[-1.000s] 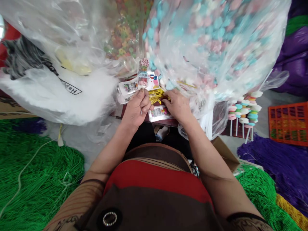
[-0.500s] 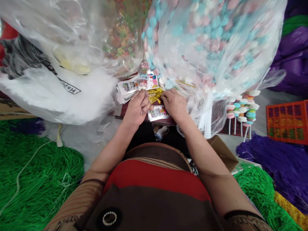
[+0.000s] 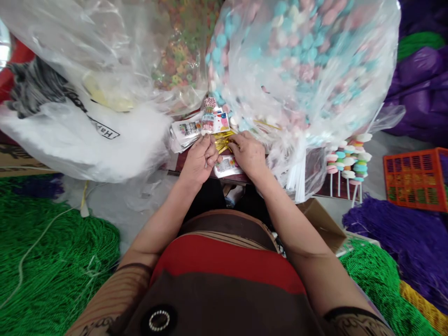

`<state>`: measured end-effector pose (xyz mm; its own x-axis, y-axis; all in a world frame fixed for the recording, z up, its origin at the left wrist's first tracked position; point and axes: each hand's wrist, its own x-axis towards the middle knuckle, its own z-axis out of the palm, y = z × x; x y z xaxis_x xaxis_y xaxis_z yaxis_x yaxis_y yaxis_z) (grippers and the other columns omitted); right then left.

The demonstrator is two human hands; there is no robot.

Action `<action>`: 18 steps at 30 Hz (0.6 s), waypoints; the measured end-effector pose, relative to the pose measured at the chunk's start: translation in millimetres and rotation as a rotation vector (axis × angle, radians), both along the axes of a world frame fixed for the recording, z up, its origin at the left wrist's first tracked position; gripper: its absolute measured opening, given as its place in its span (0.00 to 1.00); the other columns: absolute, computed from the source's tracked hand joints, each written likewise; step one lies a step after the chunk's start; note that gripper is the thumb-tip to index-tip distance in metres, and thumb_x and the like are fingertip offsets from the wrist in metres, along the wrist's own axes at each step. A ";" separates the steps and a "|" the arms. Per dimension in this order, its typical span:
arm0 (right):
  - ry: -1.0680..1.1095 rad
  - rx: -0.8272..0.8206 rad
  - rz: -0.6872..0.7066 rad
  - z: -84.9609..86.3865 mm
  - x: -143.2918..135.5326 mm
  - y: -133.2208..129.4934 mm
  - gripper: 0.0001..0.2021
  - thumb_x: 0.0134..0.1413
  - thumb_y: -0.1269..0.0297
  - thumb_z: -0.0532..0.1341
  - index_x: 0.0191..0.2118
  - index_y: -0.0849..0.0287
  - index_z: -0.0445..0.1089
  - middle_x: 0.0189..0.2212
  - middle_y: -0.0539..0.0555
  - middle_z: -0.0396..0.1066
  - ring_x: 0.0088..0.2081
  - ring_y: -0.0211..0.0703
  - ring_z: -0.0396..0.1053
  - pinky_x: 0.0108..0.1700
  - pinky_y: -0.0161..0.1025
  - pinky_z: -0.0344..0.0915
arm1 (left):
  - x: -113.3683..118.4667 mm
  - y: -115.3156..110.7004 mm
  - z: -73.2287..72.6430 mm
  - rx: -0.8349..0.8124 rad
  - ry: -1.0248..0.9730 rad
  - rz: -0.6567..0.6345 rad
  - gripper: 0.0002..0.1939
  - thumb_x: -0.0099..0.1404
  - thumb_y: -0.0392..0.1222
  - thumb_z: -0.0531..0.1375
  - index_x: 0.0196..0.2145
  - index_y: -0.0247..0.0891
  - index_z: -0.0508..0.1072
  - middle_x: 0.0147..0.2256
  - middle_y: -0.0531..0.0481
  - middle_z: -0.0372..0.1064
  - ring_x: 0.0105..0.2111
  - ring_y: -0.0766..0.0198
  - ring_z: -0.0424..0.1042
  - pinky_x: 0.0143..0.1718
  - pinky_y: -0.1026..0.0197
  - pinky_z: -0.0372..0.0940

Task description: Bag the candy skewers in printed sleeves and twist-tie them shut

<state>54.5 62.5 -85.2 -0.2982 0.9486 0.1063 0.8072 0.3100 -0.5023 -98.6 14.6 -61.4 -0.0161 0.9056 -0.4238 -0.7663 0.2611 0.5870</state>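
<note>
Centre of frame, slightly above middle: left hand (image 3: 199,158) pinched shut on wrapped candy stick (image 3: 209,114), held upright over small dark table (image 3: 182,161). Right hand (image 3: 248,154) fingers down on gold twist ties (image 3: 222,140), closed around one or only touching, cannot tell. Candy already sleeved in printed wrapper; no tie visible at its neck, so closing judged not yet done. Flat printed bags (image 3: 185,129) stacked left of candy, one more printed bag (image 3: 226,166) under right hand, unfilled. Finished-looking lollipops (image 3: 346,161) standing right of centre, beside big clear bag of pastel candies (image 3: 301,60). Plenty of loose stock, so judged mid-batch, much left.
</note>
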 end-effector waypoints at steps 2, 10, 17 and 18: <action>0.004 -0.014 -0.032 -0.8 -3.1 1.0 0.10 0.63 0.65 0.59 0.38 0.57 0.79 0.38 0.57 0.78 0.40 0.48 0.73 0.43 0.41 0.66 | -0.2 -0.2 -0.9 -0.004 0.003 0.000 0.18 0.77 0.44 0.55 0.28 0.37 0.67 0.14 0.65 0.44 0.11 0.77 0.48 0.22 0.70 0.62; 0.468 -0.221 -0.115 -7.2 13.9 14.8 0.09 0.57 0.63 0.61 0.34 0.59 0.79 0.25 0.49 0.74 0.29 0.40 0.69 0.36 0.38 0.66 | -1.7 -0.8 -4.1 0.027 -0.003 0.003 0.19 0.78 0.41 0.51 0.28 0.37 0.67 0.14 0.65 0.45 0.12 0.76 0.49 0.23 0.68 0.64; 0.611 -0.283 -0.212 -0.3 13.7 10.9 0.08 0.54 0.64 0.64 0.35 0.59 0.81 0.23 0.47 0.73 0.25 0.36 0.67 0.32 0.36 0.66 | -0.8 -2.2 -2.6 0.019 0.059 -0.024 0.16 0.74 0.46 0.59 0.29 0.38 0.67 0.14 0.66 0.46 0.12 0.76 0.50 0.23 0.69 0.63; 0.637 -0.289 -0.224 2.5 13.8 9.7 0.08 0.54 0.63 0.65 0.36 0.59 0.81 0.23 0.47 0.73 0.24 0.36 0.67 0.31 0.36 0.66 | -0.3 -2.5 -1.5 0.015 0.082 -0.030 0.16 0.73 0.47 0.60 0.29 0.38 0.67 0.15 0.66 0.45 0.12 0.76 0.49 0.22 0.69 0.63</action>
<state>68.3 72.2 -82.7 -0.0572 0.9959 -0.0694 0.3596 -0.0443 -0.9321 -98.8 12.1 -62.9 -0.0235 0.9126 -0.4082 -0.7073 0.2734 0.6519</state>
